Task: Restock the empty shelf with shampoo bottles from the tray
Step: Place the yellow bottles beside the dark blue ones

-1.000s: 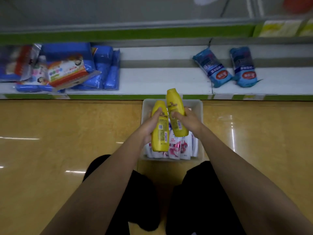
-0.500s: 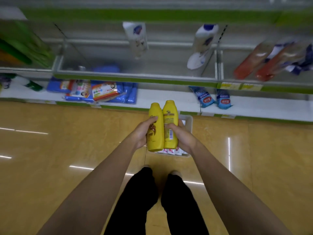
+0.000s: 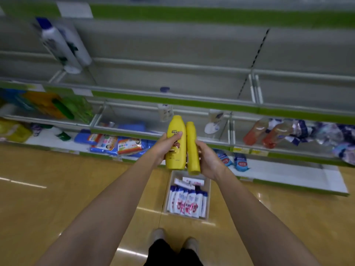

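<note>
Two yellow shampoo bottles are held upright side by side in front of the shelves. My left hand (image 3: 165,147) grips the left yellow bottle (image 3: 175,150), label towards me. My right hand (image 3: 208,160) grips the right yellow bottle (image 3: 192,150), seen edge-on. Below them on the floor stands the white tray (image 3: 208,200) with several white and pink shampoo bottles (image 3: 187,203) standing in a row. A long bare shelf (image 3: 172,83) runs across the upper middle of the view, behind a green-edged rail.
Two white bottles (image 3: 61,47) stand at the upper left. The lower shelf holds green and yellow packs (image 3: 57,106), a white bottle (image 3: 165,112) and orange bottles (image 3: 269,133). Blue packs (image 3: 115,143) lie on the bottom ledge. My shoes (image 3: 174,237) are on the tan floor.
I have risen from a crouch to standing. Both hands lifted the yellow bottles up and away from the tray, and the view now takes in the upper shelves.
</note>
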Available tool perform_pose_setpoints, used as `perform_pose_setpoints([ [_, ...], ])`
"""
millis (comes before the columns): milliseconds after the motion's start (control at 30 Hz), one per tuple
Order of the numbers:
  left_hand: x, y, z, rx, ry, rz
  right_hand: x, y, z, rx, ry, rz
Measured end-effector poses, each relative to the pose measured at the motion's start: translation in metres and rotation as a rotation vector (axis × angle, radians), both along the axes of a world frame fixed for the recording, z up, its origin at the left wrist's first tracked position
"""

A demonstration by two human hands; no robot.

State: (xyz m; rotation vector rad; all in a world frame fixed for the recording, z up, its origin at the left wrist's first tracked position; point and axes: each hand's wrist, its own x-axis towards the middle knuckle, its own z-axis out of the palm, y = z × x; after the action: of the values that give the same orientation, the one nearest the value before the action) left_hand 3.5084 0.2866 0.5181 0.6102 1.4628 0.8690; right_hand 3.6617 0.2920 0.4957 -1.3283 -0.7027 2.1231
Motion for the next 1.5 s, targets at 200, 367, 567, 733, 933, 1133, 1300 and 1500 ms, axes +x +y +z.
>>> perform_pose_setpoints([
  [200, -0.006, 0.009, 0.066, 0.099, 0.093, -0.08, 0.001, 0.02, 0.066, 0.252, 0.067, 0.158],
  [367, -0.025, 0.014, 0.113, 0.246, 0.185, -0.055, -0.017, 0.037, 0.118, 0.444, -0.043, 0.204],
  [567, -0.027, 0.028, 0.189, 0.478, 0.152, 0.018, -0.027, 0.062, 0.187, 0.65, -0.043, 0.181],
  [733, -0.025, 0.055, 0.244, 0.665, 0.128, 0.02, -0.024, 0.082, 0.253, 0.804, -0.045, 0.134],
  [933, -0.029, 0.106, 0.301, 0.787, 0.243, -0.011, -0.03, 0.125, 0.307, 0.93, -0.043, 0.045],
  [1133, -0.026, 0.172, 0.314, 0.831, 0.272, -0.023, -0.042, 0.187, 0.323, 0.938, -0.114, -0.162],
  [1300, -0.026, 0.224, 0.299, 0.796, 0.276, -0.002, -0.047, 0.227, 0.315, 0.965, -0.156, -0.209],
  [1500, -0.028, 0.266, 0.285, 0.773, 0.195, 0.03, -0.065, 0.263, 0.296, 0.974, -0.155, -0.24],
])
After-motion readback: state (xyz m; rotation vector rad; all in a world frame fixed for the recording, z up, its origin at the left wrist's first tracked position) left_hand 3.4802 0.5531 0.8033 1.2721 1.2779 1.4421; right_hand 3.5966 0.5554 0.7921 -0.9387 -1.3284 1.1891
